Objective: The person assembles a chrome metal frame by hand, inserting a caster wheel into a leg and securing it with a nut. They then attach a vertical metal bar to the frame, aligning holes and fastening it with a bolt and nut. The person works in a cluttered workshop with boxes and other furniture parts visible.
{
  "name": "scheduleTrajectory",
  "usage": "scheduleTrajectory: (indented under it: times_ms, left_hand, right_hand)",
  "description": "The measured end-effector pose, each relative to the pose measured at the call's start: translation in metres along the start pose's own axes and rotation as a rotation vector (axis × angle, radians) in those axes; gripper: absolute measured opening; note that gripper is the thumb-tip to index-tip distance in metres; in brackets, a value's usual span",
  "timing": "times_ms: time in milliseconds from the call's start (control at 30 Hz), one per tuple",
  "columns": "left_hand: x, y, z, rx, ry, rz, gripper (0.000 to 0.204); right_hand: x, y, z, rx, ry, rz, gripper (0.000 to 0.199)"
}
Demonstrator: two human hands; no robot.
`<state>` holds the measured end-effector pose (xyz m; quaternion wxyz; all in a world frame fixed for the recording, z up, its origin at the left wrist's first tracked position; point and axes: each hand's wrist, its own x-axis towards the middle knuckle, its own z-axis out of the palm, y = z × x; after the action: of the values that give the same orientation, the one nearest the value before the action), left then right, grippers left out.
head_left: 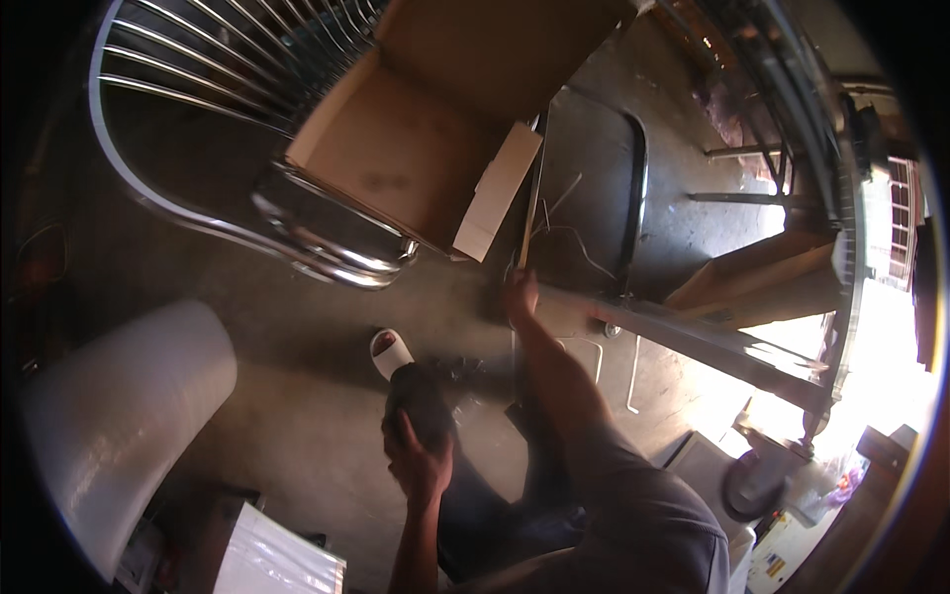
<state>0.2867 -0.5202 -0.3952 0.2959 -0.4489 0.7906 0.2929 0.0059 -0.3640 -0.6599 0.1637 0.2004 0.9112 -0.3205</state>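
My left hand (pixel 420 461) rests on the knee of my dark trouser leg (pixel 421 406), thumb apart from the fingers and nothing held. Ahead of me, my bent right arm reaches out. At its end my right hand (pixel 522 297) closes round the lower end of a thin light-brown strip (pixel 529 238), which runs up beside a dark metal edge; its fingers are partly blurred. Just beyond the hands, an open, bare-inside cardboard box (pixel 406 158) sits tilted on a shiny metal chair (pixel 336 252). One of its flaps (pixel 498 193) hangs out toward the right hand.
A metal-framed cart or rack (pixel 693 342) stands to the right, with a folded cardboard piece (pixel 762 282) on it. To the left lies a large roll of translucent wrap (pixel 139 416). A white box (pixel 277 554) is at the lower left. My foot wears a white sandal (pixel 390 351).
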Motion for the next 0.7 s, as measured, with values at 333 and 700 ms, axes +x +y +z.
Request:
scheduleTrajectory:
  times_ms: [333,700]
  left_hand:
    - [0.007,-0.013,0.032,0.026,0.393,0.015,0.093]
    - [0.006,-0.016,0.065,0.076,0.494,0.056,0.094]
  right_hand:
    - [0.318,0.076,0.079,-0.278,0.314,0.023,0.025]
    - [0.361,0.138,0.087,-0.72,0.106,0.204,0.044]
